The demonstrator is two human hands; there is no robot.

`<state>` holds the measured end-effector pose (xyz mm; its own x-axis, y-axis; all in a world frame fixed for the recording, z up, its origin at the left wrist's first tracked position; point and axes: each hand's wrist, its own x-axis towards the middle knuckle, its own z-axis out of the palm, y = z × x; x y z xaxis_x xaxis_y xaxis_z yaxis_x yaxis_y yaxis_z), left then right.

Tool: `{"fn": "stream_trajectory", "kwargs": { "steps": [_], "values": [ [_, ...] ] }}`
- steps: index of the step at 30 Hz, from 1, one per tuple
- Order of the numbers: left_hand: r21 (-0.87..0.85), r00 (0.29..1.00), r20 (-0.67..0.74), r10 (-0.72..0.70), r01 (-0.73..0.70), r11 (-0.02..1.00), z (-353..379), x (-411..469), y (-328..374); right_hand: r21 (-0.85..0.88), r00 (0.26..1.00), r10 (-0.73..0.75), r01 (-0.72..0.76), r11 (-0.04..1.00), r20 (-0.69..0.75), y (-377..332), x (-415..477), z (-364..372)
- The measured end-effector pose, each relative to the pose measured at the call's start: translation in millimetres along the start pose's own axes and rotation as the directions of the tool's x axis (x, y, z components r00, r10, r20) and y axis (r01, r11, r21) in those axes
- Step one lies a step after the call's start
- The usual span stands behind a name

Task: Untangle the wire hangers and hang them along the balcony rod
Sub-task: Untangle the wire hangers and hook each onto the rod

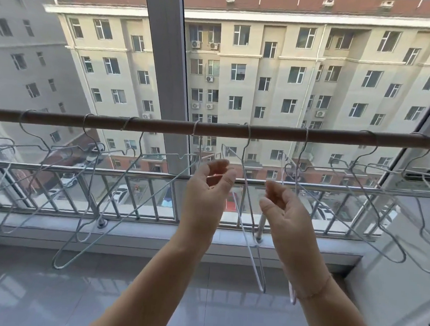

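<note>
A brown balcony rod [161, 125] runs across the whole view at mid height. Several thin wire hangers hook over it, spread from far left to far right; one large hanger [120, 207] slants down left of centre, and a white-coated hanger [249, 230] hangs almost edge-on between my hands. My left hand [207, 187] is raised just below the rod, palm up with fingers curled but apart, right by a hanger's shoulder wire. My right hand [281, 212] is raised beside it, fingers loosely spread, holding nothing. Both hands sit either side of the white-coated hanger.
Behind the rod stands a metal safety railing [132, 174] in front of the window glass, with a grey window frame post [165, 59] at centre. A white sill ledge [154, 237] runs below. The floor is grey glossy tile [100, 294]. Right is a white wall [405, 250].
</note>
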<state>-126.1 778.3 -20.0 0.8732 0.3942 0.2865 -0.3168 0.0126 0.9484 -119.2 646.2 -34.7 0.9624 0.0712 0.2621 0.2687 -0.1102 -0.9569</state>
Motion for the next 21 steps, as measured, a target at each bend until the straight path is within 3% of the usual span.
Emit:
{"fn": "stream_trajectory", "kwargs": {
  "steps": [5,10,14,17,21],
  "values": [
    [-0.021,0.985,-0.164,0.057,-0.061,0.998,-34.0,4.9,5.4,0.053,0.981,-0.157,0.151,0.987,0.117,-22.8,-22.8,18.3],
    [0.033,0.974,-0.222,-0.042,0.05,0.998,-70.1,3.4,-7.4,0.032,0.963,-0.097,0.091,0.995,0.252,-15.9,-36.8,53.4],
    [0.079,0.965,-0.146,-0.218,0.231,0.97,-88.2,5.4,-18.2,0.018,0.957,0.059,-0.067,0.998,0.285,-6.0,-40.3,78.0],
    [0.054,0.929,-0.003,-0.371,0.371,0.927,-94.2,12.6,-19.3,0.056,0.94,0.145,-0.171,0.984,0.309,-0.1,-41.2,94.4],
    [0.008,0.876,0.159,-0.456,0.461,0.887,-93.3,24.9,-17.3,0.094,0.934,0.209,-0.245,0.965,0.288,4.8,-47.4,113.6]
  ]
}}
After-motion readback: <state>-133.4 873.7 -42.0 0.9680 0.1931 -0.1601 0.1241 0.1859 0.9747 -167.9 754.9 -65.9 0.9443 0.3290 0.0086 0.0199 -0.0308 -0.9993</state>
